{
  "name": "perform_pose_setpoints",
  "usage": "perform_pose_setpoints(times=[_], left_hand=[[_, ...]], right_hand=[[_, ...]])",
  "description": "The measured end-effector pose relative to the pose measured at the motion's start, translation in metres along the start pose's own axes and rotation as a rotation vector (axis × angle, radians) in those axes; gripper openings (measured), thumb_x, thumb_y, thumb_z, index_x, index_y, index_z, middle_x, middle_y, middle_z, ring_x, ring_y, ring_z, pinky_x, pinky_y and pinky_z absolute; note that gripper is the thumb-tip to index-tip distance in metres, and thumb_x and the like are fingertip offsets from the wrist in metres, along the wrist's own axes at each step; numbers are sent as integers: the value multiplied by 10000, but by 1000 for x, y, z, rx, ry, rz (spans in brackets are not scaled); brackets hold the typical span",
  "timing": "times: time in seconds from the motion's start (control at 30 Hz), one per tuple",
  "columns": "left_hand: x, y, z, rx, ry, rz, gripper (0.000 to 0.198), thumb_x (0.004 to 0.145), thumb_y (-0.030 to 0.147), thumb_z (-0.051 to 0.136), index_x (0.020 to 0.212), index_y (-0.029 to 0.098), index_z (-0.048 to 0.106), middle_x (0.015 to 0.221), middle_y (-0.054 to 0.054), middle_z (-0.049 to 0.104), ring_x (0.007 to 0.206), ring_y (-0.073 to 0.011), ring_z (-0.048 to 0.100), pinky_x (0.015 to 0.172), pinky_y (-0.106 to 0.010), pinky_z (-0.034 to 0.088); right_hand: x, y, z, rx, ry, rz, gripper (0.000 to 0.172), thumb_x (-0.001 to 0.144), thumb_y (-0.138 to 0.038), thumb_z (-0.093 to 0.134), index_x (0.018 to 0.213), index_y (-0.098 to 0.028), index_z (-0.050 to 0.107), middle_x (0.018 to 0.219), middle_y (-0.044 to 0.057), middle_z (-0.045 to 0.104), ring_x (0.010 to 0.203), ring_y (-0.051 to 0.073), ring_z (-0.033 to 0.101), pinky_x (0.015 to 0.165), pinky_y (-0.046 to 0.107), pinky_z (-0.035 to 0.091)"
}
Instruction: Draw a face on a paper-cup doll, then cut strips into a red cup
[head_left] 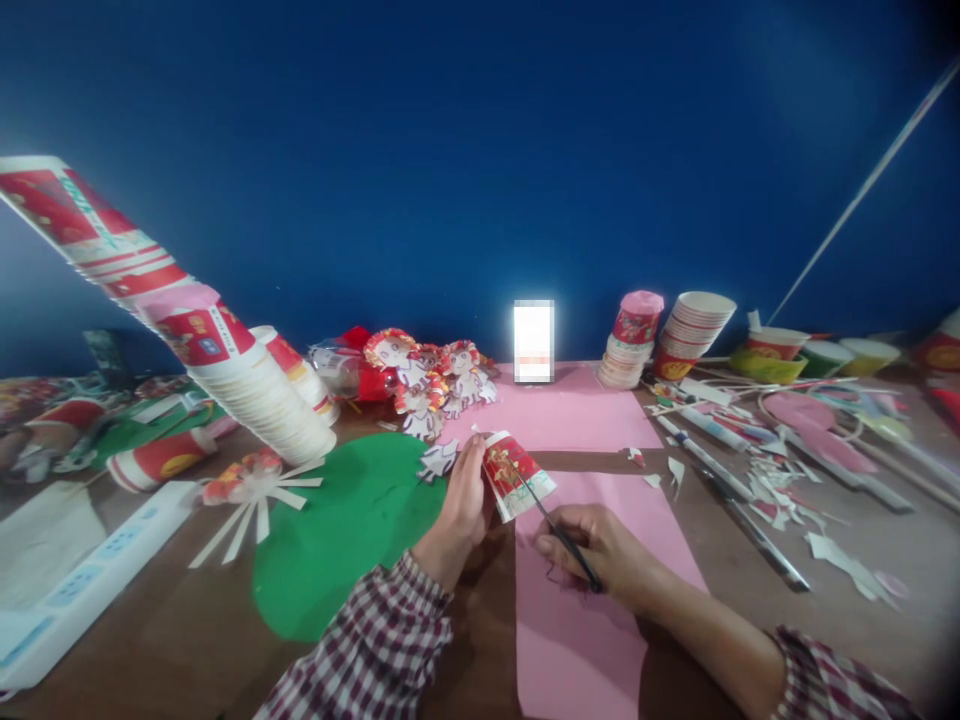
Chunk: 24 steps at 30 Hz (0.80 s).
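My left hand (pixel 466 490) holds a red and white printed paper cup (pixel 517 470), tilted, with its fingers wrapped round the far left side. In my right hand (pixel 589 550) is a slim black tool (pixel 566 540) with a thin tip, gripped between thumb and fingers. The tip lies against the cup's printed wall or just in front of it; I cannot tell which. What kind of tool it is does not show clearly. Beneath my right hand lies a pink sheet (pixel 577 650). Left of my left arm is a green sheet (pixel 345 540) with a rounded edge.
Paper cut-out figures (pixel 420 385) lie behind my left hand. A tall leaning cup stack (pixel 255 390) stands left, near a white power strip (pixel 97 580). More cup stacks (pixel 694 330) stand back right. Paper scraps (pixel 780 490) and rods (pixel 742 520) lie at right.
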<state>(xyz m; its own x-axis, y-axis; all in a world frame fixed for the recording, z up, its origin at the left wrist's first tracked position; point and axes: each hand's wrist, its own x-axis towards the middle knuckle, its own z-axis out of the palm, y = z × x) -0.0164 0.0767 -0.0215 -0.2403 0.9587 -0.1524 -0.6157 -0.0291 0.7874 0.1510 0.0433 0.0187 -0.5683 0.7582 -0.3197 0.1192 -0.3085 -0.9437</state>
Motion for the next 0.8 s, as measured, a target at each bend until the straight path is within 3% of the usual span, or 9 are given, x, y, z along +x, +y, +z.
perform_pose_setpoints(times=[0.2, 0.43, 0.63, 0.8], left_hand=[[-4, -3, 1, 46, -57, 33, 255, 784, 397, 623, 907, 174, 614, 858, -12, 639, 786, -139, 598, 771, -267, 458], [-4, -5, 1, 48, -22, 16, 242, 795, 383, 613, 958, 204, 614, 968, -29, 658, 891, -172, 615, 830, -295, 459], [-6, -5, 1, 55, -51, 31, 214, 822, 388, 583, 922, 201, 608, 874, -5, 653, 795, -138, 614, 798, -276, 469], [-7, -4, 3, 104, -46, 56, 205, 828, 373, 575, 935, 204, 624, 935, -17, 664, 871, -156, 611, 833, -285, 467]], right_hand=[[4, 5, -6, -40, -10, -13, 388, 631, -465, 749, 727, -126, 586, 457, -56, 489, 373, 65, 453, 341, 161, 337], [4, 6, -5, -36, 8, -23, 374, 644, -457, 742, 719, -128, 582, 451, -66, 454, 359, 55, 420, 321, 152, 321], [2, 5, -4, -21, 16, -54, 350, 646, -423, 757, 681, -125, 575, 482, -71, 433, 373, 31, 396, 343, 139, 312], [3, 5, -3, -21, 26, -32, 361, 644, -430, 758, 721, -118, 593, 491, -63, 458, 380, 43, 432, 345, 142, 339]])
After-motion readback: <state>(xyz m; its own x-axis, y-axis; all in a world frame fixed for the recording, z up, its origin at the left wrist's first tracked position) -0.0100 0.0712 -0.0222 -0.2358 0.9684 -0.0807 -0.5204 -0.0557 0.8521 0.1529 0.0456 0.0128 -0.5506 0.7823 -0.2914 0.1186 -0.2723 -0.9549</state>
